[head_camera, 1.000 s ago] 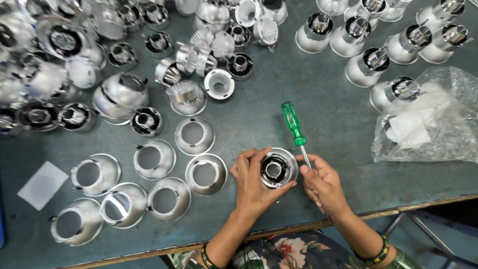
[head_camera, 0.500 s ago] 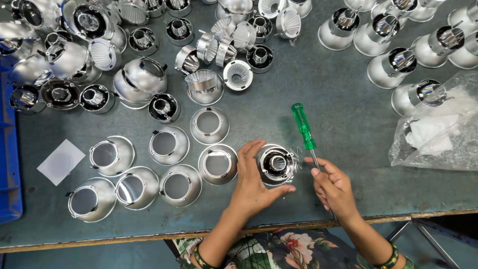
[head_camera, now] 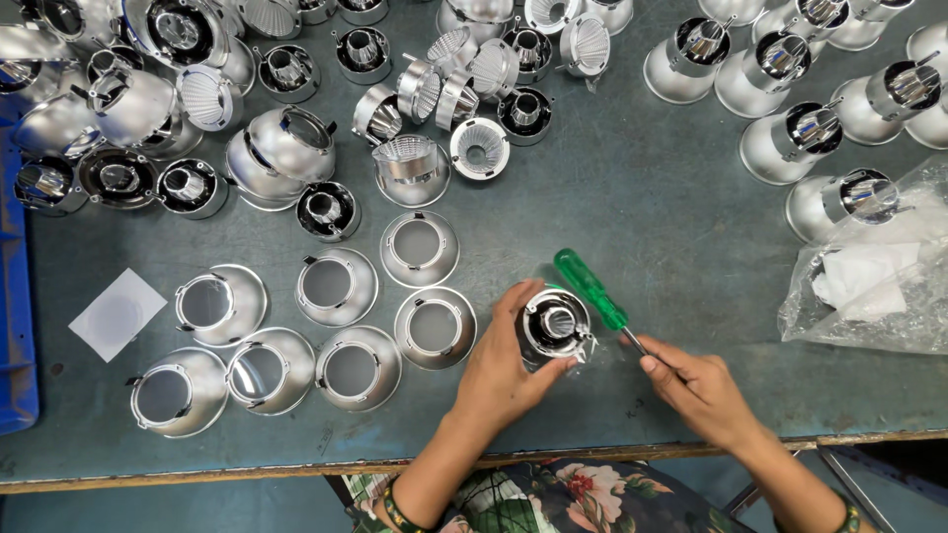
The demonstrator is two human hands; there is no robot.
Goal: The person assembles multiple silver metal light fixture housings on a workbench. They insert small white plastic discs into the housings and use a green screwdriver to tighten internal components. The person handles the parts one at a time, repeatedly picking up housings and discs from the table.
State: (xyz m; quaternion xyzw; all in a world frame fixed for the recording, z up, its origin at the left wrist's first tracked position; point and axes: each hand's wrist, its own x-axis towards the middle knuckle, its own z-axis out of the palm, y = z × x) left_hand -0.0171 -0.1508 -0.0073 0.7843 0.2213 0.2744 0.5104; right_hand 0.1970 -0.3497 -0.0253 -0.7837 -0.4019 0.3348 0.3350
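The left hand (head_camera: 504, 370) cups a silver lamp reflector (head_camera: 553, 326) on the grey-green table (head_camera: 642, 197). The right hand (head_camera: 701, 390) grips a green-handled screwdriver (head_camera: 592, 291), its tip seemingly at the reflector's rim. Empty reflectors (head_camera: 351, 370) sit to the left, a plastic bag (head_camera: 879, 281) to the right.

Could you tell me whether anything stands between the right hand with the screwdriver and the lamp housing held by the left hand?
Nothing visible does. The left hand grips the lamp housing on the table. The right hand holds the green-handled screwdriver just beside it, with only bare tabletop between. The nearest loose reflector cup lies on the far side.
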